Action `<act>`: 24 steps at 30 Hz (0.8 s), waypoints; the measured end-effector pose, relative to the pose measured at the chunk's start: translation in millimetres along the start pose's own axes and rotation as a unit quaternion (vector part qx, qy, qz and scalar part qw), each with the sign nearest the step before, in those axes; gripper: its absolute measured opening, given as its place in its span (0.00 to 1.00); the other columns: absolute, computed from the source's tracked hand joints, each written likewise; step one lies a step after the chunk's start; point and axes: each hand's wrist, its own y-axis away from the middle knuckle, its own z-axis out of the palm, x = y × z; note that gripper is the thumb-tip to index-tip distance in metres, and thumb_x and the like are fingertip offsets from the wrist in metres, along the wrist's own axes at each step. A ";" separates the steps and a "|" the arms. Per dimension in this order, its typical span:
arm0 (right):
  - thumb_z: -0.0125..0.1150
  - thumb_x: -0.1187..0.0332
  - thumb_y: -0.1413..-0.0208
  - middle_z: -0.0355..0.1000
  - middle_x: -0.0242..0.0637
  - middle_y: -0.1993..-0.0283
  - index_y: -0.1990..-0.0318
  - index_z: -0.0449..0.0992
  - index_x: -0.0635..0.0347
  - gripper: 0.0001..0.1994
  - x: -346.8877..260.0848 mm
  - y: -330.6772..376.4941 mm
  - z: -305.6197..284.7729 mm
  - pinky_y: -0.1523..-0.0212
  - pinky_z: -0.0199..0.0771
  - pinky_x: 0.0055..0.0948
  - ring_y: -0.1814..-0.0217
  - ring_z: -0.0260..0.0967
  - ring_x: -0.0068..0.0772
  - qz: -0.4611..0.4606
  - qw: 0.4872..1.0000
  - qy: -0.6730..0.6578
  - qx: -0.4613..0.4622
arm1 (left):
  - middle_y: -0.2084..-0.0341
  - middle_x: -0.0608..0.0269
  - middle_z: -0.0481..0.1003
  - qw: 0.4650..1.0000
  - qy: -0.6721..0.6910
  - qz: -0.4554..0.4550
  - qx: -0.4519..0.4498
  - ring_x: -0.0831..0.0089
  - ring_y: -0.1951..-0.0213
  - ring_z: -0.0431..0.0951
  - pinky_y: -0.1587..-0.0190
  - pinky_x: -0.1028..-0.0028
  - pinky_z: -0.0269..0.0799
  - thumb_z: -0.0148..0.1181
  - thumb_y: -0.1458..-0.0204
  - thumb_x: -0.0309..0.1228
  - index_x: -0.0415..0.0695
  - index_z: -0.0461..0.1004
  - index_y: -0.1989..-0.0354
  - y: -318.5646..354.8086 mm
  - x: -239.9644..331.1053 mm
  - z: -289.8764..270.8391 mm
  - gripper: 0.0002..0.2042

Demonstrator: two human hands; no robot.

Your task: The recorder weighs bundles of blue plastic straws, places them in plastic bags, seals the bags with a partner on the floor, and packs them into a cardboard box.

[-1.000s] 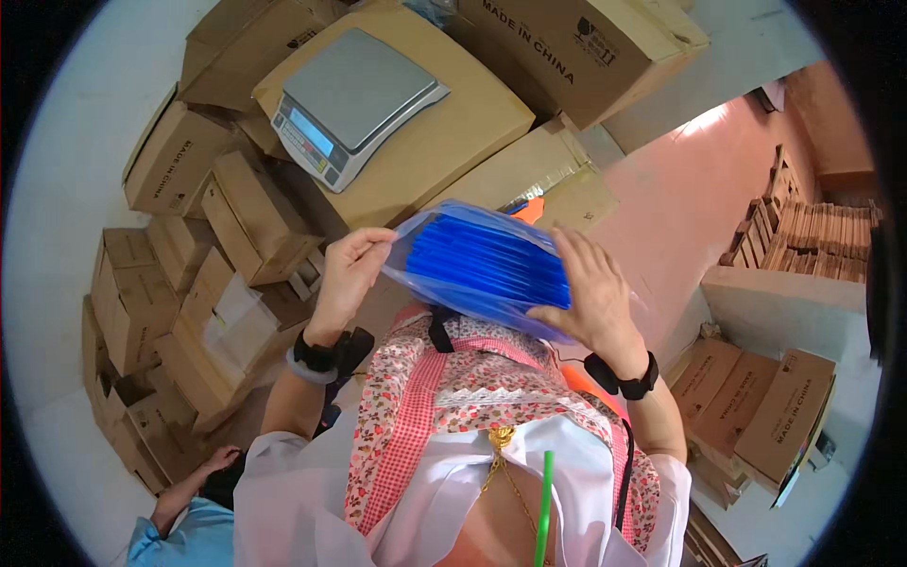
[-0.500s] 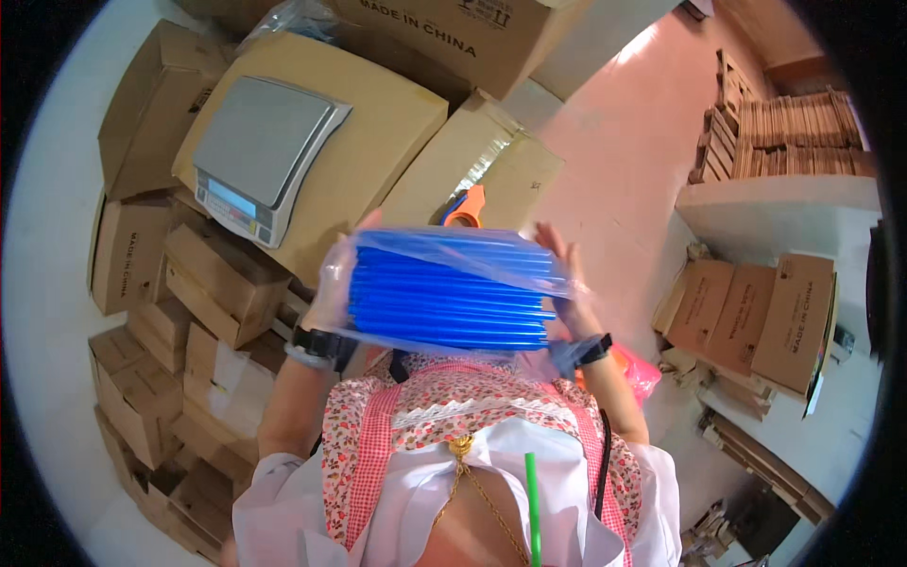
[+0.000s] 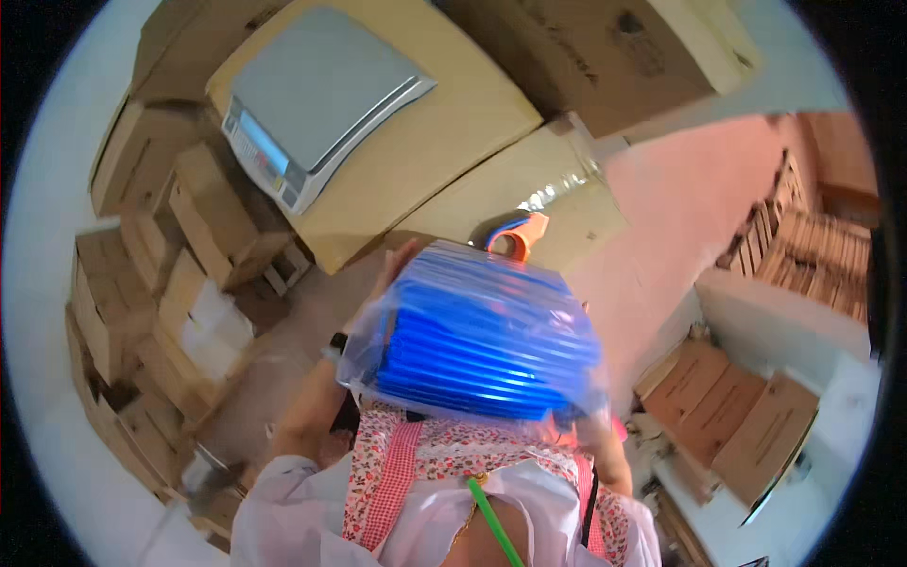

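Observation:
A clear plastic bag packed with blue straws [image 3: 472, 350] lies crosswise in front of my chest, somewhat tilted. My left hand [image 3: 385, 276] holds its left end, with fingers showing past the upper left corner and the rest behind the plastic. At the other end, my right hand [image 3: 590, 416] grips the bag's lower right side; it is blurred and largely covered by the film. Just beyond the bag, an orange and blue tape dispenser [image 3: 515, 238] rests on a cardboard carton [image 3: 472, 198].
A digital scale [image 3: 321, 94] stands on a large carton [image 3: 472, 85] at the far left. Several brown boxes [image 3: 217, 217] are piled along the left. More cartons [image 3: 723, 406] sit at the right, below stacked flat cardboard [image 3: 822, 255]. A green straw [image 3: 496, 524] is near my chest.
The bag of blue straws has turned and tilted, its right end coming nearer to me. My view has shifted, so the scale and cartons appear larger and farther right.

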 end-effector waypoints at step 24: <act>0.32 0.40 0.42 0.46 0.43 0.33 0.35 0.47 0.60 0.37 112.4 -138.7 78.4 0.36 0.50 0.39 0.33 0.47 0.38 0.145 0.920 0.315 -0.184 | 0.38 0.47 0.49 0.977 0.019 -0.084 0.194 0.58 0.36 0.47 0.35 0.65 0.39 0.42 0.42 0.46 0.43 0.49 0.37 9.8 -209.2 17.9 0.29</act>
